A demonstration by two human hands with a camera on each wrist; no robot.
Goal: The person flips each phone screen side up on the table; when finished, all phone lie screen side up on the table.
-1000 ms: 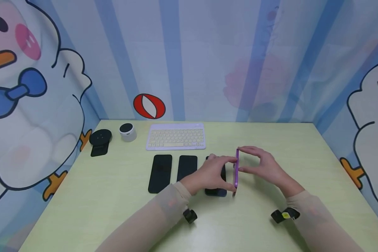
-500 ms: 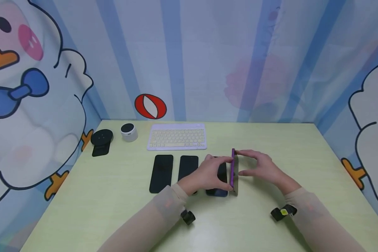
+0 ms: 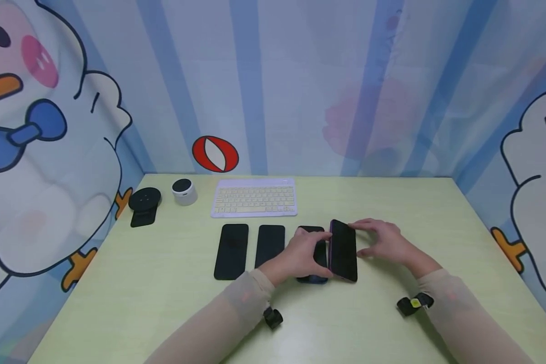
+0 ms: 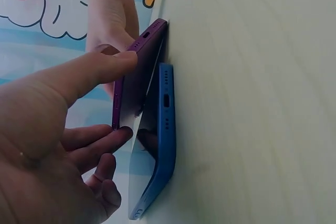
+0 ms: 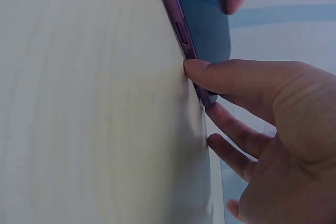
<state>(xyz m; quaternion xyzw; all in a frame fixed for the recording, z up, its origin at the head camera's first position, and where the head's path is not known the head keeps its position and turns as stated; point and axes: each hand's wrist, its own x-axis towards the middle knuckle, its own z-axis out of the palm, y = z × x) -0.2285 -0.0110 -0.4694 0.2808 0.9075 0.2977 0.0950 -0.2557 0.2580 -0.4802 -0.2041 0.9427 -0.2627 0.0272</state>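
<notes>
A purple-edged smartphone point(image 3: 344, 252) stands tilted, its left edge raised and its dark screen facing up and right. My left hand point(image 3: 302, 257) holds that raised edge between thumb and fingers. In the left wrist view the thumb point(image 4: 123, 61) lies at the end with the charging port. My right hand point(image 3: 387, 243) pinches the phone's lower right edge, close to the table; in the right wrist view its thumb point(image 5: 210, 74) rests on the purple side point(image 5: 176, 14). Under my left hand lies a blue-edged phone point(image 4: 167, 124), partly hidden.
To the left, a black phone point(image 3: 231, 252) and another dark phone point(image 3: 270, 245) lie in the same row. Behind them is a lilac keyboard point(image 3: 255, 198). A small white speaker point(image 3: 184, 192) and a black stand point(image 3: 144, 206) occupy the back left of the table point(image 3: 414, 202).
The purple phone has turned from edge-on upright to leaning right, so its screen now shows. My right hand has shifted slightly right and down with its edge; my left hand has moved slightly left.
</notes>
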